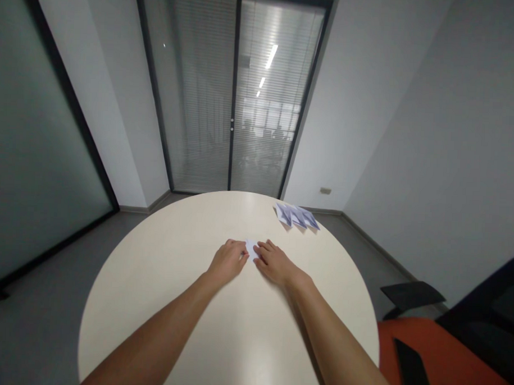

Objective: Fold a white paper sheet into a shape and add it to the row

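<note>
A small piece of white paper (250,249) lies on the round cream table (160,312), between my two hands. Its left edge is pinched between the thumb and fingers of my left hand (230,256). My right hand (275,261) rests on the paper's right side, fingers spread and lying mostly flat, and covers part of the sheet. Farther off to the right, several folded paper pieces (297,216) in white and bluish shades overlap in a row near the table's far edge.
An orange chair (437,356) with black armrests (413,295) stands against the table's right side. Beyond the table are a glass partition with blinds (205,101) and a white wall with a socket (325,191). A frosted glass panel (35,151) is on the left.
</note>
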`<action>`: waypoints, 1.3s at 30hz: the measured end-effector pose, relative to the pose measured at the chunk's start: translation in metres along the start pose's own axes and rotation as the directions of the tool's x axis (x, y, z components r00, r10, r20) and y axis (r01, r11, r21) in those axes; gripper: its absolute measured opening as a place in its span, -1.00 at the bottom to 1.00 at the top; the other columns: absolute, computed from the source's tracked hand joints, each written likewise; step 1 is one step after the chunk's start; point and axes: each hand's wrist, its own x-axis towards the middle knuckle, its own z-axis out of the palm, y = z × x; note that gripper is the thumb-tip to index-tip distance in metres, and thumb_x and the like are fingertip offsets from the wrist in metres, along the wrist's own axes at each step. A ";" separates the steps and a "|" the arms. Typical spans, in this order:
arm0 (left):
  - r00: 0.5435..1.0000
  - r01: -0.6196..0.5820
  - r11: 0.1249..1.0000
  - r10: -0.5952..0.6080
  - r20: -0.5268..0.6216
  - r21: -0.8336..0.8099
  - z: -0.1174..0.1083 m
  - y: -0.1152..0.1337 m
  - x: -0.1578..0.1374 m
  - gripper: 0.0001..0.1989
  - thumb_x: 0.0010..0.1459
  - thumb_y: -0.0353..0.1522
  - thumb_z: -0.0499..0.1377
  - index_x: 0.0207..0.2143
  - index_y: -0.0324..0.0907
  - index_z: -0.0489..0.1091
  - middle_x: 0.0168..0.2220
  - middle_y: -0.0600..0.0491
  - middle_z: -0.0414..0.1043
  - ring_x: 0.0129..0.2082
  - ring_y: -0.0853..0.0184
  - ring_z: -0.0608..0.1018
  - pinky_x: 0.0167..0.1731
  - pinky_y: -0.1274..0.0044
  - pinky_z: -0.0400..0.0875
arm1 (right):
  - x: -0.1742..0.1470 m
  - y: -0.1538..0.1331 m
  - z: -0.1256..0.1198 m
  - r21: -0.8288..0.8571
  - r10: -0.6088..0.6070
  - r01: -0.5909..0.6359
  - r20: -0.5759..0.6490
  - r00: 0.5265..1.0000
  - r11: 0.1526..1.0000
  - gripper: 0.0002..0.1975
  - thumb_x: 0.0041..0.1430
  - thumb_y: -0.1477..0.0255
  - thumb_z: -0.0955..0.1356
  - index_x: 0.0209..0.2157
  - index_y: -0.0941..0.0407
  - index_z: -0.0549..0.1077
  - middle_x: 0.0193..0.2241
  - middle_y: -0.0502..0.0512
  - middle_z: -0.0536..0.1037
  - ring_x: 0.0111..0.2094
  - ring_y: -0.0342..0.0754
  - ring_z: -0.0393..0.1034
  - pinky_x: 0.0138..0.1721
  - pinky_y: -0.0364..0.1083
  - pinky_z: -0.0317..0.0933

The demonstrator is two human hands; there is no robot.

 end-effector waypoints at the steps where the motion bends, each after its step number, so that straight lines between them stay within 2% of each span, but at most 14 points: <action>1: 1.000 0.008 1.000 -0.008 -0.010 -0.006 0.000 -0.001 0.000 -0.77 0.34 -0.31 0.09 -0.10 -0.17 0.50 -0.03 -0.04 0.50 0.06 0.24 0.44 0.14 0.42 0.34 | 0.000 0.001 0.000 0.004 -0.031 0.031 -0.020 0.999 1.000 -0.41 0.43 0.23 0.15 0.35 0.22 0.26 0.36 0.28 0.24 0.40 0.12 0.02 0.44 0.13 -0.25; 4: 0.998 0.056 0.998 -0.056 -0.012 -0.033 0.000 -0.003 -0.001 -0.76 0.32 -0.29 0.13 -0.05 -0.16 0.49 -0.03 -0.03 0.50 0.06 0.23 0.44 0.14 0.40 0.35 | -0.002 0.003 -0.003 0.024 -0.132 0.134 -0.078 0.988 0.991 -0.46 0.43 0.24 0.16 0.27 0.24 0.36 0.25 0.30 0.39 0.34 0.09 0.14 0.45 0.08 -0.31; 7: 0.998 0.068 0.995 -0.068 0.001 -0.069 0.002 -0.006 -0.001 -0.75 0.31 -0.30 0.14 -0.02 -0.16 0.48 -0.02 -0.02 0.51 0.07 0.23 0.43 0.15 0.40 0.34 | -0.005 0.001 -0.004 0.078 -0.141 0.147 -0.080 0.987 0.986 -0.48 0.42 0.25 0.16 0.24 0.24 0.39 0.22 0.28 0.43 0.37 0.15 0.10 0.44 0.11 -0.23; 11: 0.999 0.039 0.992 -0.038 0.006 -0.119 0.005 -0.009 0.001 -0.76 0.30 -0.32 0.15 -0.04 -0.18 0.50 -0.05 -0.02 0.52 0.06 0.25 0.43 0.16 0.42 0.33 | -0.004 -0.004 0.002 0.167 -0.043 0.050 -0.044 0.998 0.985 -0.39 0.40 0.27 0.18 0.37 0.26 0.19 0.30 0.29 0.34 0.45 0.26 -0.13 0.40 0.24 -0.11; 17: 1.000 0.002 0.987 -0.003 -0.005 -0.160 0.008 -0.012 0.004 -0.81 0.27 -0.36 0.18 -0.11 -0.20 0.52 -0.11 -0.02 0.54 0.00 0.26 0.46 0.13 0.41 0.32 | 0.005 -0.007 0.010 0.156 -0.044 0.047 -0.024 0.999 0.987 -0.38 0.38 0.34 0.15 0.41 0.19 0.13 0.44 0.17 0.06 0.47 0.27 -0.22 0.41 0.32 -0.22; 28: 0.999 0.022 0.975 -0.029 -0.028 -0.222 0.011 -0.014 0.006 -0.82 0.22 -0.37 0.23 -0.13 -0.19 0.54 -0.11 -0.01 0.55 -0.01 0.24 0.48 0.14 0.38 0.32 | 0.015 -0.009 0.012 0.169 -0.032 0.041 -0.057 0.998 0.985 -0.34 0.32 0.34 0.21 0.42 0.16 0.14 0.44 0.17 0.06 0.47 0.28 -0.23 0.42 0.32 -0.25; 32: 0.996 0.049 0.965 -0.067 -0.064 -0.259 0.014 -0.017 0.006 -0.79 0.16 -0.37 0.29 -0.12 -0.20 0.53 -0.05 -0.02 0.53 0.03 0.23 0.47 0.16 0.37 0.32 | 0.015 0.000 0.014 0.178 -0.050 0.067 -0.096 0.994 0.982 -0.35 0.29 0.33 0.26 0.39 0.13 0.20 0.41 0.20 0.15 0.44 0.31 -0.11 0.38 0.35 -0.15; 36: 0.991 0.090 0.957 -0.114 -0.072 -0.276 0.016 -0.020 0.006 -0.72 0.13 -0.37 0.32 -0.08 -0.22 0.53 -0.04 -0.04 0.52 0.03 0.22 0.46 0.17 0.35 0.33 | 0.012 0.010 0.015 0.197 -0.141 0.180 -0.199 0.970 0.964 -0.43 0.30 0.30 0.30 0.30 0.14 0.31 0.29 0.28 0.36 0.32 0.21 0.20 0.39 0.26 -0.08; 39: 0.989 0.102 0.952 -0.127 -0.070 -0.289 0.015 -0.020 0.006 -0.70 0.12 -0.39 0.32 -0.07 -0.22 0.52 -0.04 -0.04 0.51 0.03 0.23 0.46 0.17 0.35 0.34 | 0.009 0.014 0.016 0.222 -0.141 0.196 -0.242 0.960 0.955 -0.39 0.29 0.24 0.33 0.30 0.19 0.31 0.27 0.36 0.36 0.31 0.24 0.21 0.39 0.27 -0.08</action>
